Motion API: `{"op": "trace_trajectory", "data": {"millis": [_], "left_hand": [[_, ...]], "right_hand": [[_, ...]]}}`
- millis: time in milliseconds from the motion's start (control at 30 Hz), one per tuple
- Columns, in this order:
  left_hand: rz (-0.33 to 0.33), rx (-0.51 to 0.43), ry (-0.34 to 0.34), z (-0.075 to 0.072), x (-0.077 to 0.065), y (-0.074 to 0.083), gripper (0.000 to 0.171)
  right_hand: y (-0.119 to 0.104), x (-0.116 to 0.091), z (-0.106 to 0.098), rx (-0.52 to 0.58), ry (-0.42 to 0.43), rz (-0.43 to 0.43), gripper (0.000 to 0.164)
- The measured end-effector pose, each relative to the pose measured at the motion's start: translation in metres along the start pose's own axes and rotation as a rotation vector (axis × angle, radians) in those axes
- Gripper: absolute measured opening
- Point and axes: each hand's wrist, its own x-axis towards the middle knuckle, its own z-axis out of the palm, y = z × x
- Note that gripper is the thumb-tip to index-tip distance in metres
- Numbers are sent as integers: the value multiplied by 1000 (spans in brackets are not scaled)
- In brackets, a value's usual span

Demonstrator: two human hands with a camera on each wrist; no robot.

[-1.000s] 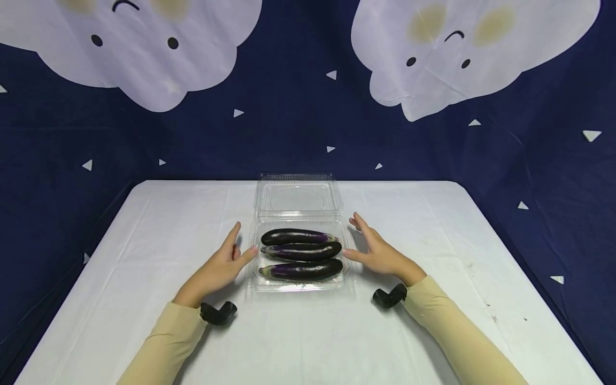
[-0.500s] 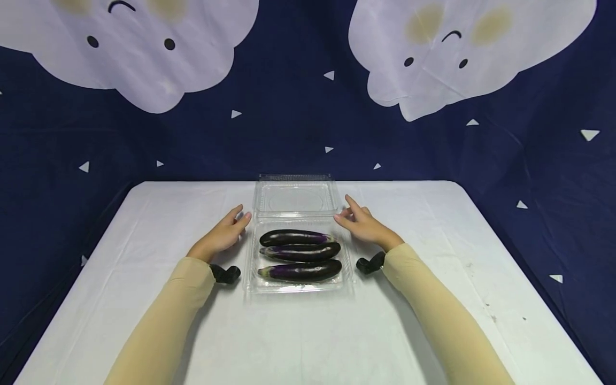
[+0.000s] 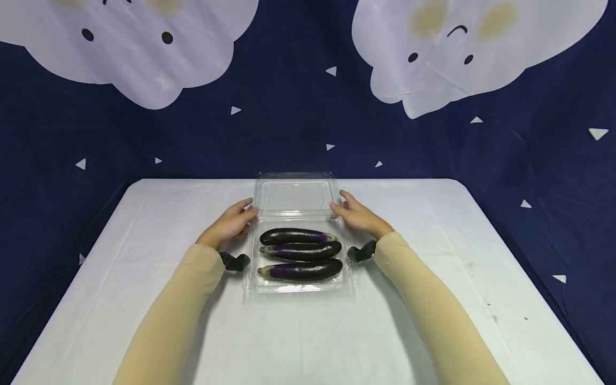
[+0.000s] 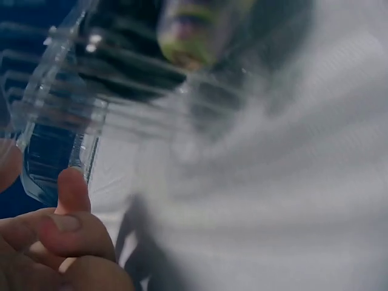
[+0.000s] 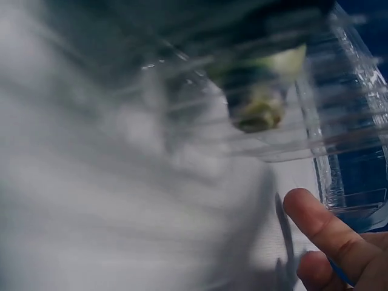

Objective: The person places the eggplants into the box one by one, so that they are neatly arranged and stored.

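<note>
A clear plastic clamshell container (image 3: 297, 287) lies unfolded on the table, its lid (image 3: 297, 198) tipped back at the far side. Three glossy dark purple eggplants (image 3: 300, 270) lie side by side in its base. At the lid's left edge is my left hand (image 3: 230, 222), thumb and forefinger tips right at the plastic; the left wrist view shows its lower fingers bent. Opposite, my right hand (image 3: 358, 215) has its thumb overlapping the lid's right edge near the hinge and its forefinger stretched along the outside. In the right wrist view, an eggplant stem end (image 5: 260, 115) shows through the plastic.
The table carries a white cloth (image 3: 298, 342), with small dark specks at right. Behind its far edge hangs a dark blue curtain (image 3: 289, 128) with white clouds and triangles. Black wrist cameras (image 3: 234, 262) sit close to both sides of the container.
Both hands have moved from beside the base toward the far side, then inward to the lid's edges. Container and eggplants stay in place.
</note>
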Motion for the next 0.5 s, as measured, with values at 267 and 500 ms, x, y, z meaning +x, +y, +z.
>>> {"op": "trace_trajectory", "data": {"millis": [267,500], "left_hand": [[2,-103,52,5,3,5,67],[93,-103,102,2,2,5,65]], "right_hand": [[-2,4,-1,10,-17,33,81],[-7,3,-3,56,11,-50,77]]}}
